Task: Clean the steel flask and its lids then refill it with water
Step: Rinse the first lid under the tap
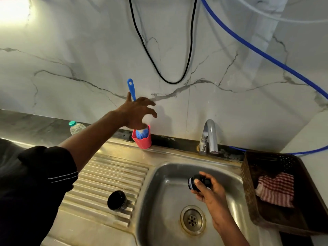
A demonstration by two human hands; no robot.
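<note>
My left hand (137, 112) reaches out over a pink cup (144, 142) at the back of the sink, fingers spread. A blue bottle brush (131, 87) stands in that cup, and its handle rises between my thumb and forefinger; no grip shows. My right hand (212, 194) holds a small black inner lid (192, 182) over the steel sink basin (165, 196). A round black outer lid (117, 200) lies on the ribbed drainboard (99, 176). The flask body is out of view.
A chrome tap (209, 137) stands behind the basin. To the right is a brown basket (247, 183) with a red-striped cloth (276, 189) in it. A plastic water bottle (76, 127) stands at the back left. A black cable (159, 71) and a blue hose (266, 55) hang along the marble wall.
</note>
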